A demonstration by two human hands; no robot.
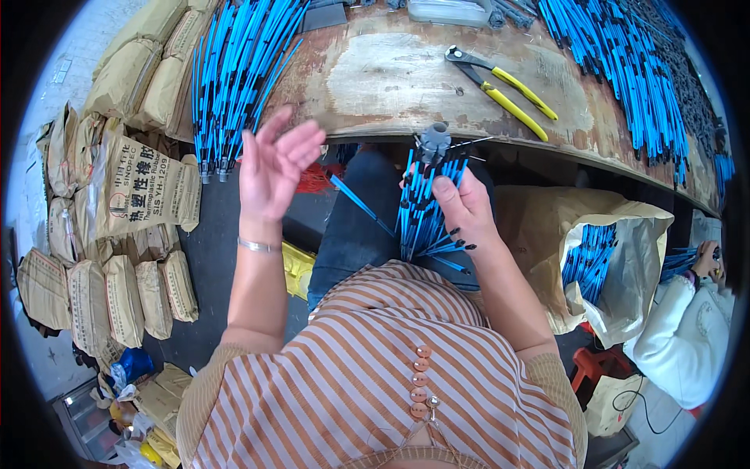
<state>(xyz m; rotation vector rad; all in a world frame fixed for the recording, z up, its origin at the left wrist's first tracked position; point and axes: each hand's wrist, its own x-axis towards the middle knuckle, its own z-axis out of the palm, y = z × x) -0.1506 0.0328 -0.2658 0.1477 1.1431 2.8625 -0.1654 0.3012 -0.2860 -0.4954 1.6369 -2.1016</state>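
Above my lap, my right hand (461,202) is closed round a bundle of thin blue rods (422,199) with black sections. A grey, lobed plastic hub (435,137) sits at the top of that bundle, just below the bench edge. A few rods stick out sideways near my thigh. My left hand (277,160) is raised with its fingers spread, palm showing, and nothing in it. Nearest to it is a fanned pile of blue and black rods (238,78) lying on the bench's left end, apart from the fingers.
Yellow-handled pliers (508,90) lie on the worn wooden bench (375,78). More blue rods (625,86) cover its right side. An opened paper sack (539,234) beside my right leg holds more rods. Paper sacks (117,305) are stacked at left. Another person's sleeve (672,336) shows at right.
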